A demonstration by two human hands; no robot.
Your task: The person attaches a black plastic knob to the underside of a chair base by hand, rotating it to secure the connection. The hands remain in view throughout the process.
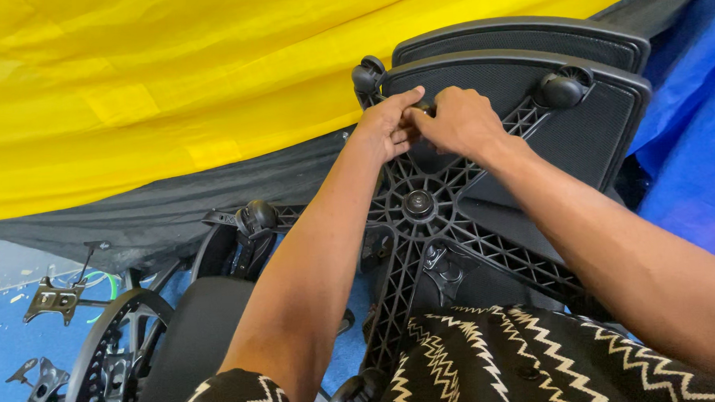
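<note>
From the head camera, both hands meet at the far tip of one arm of a black star-shaped chair base point(421, 215), near the top middle of the picture. The left hand point(386, 125) has its fingers curled in, with the thumb and first fingers pinched on a small black wheel point(425, 107) at that tip. The right hand point(459, 120) is curled too, its fingers bent down on the same wheel from the other side. The two hands touch each other, and the wheel is mostly hidden under them, so only a bit of it shows. The chair base lies tilted up with its ribbed underside facing the person, leaning on two black mesh chair backs point(600, 113) stacked one behind the other. I count four more wheels: one at the top left point(366, 74), one at the top right point(563, 89), one at the left point(257, 216) and one at the bottom point(356, 393). A yellow cloth point(171, 81) hangs close behind the hands, so there is little room above them. A blue cloth point(688, 142) is on the right edge. On the left there is open blue floor point(14, 348) with two grey metal brackets point(52, 299) and a black curved chair part point(109, 344). The person's zigzag black and white clothing point(537, 361) fills the bottom.
</note>
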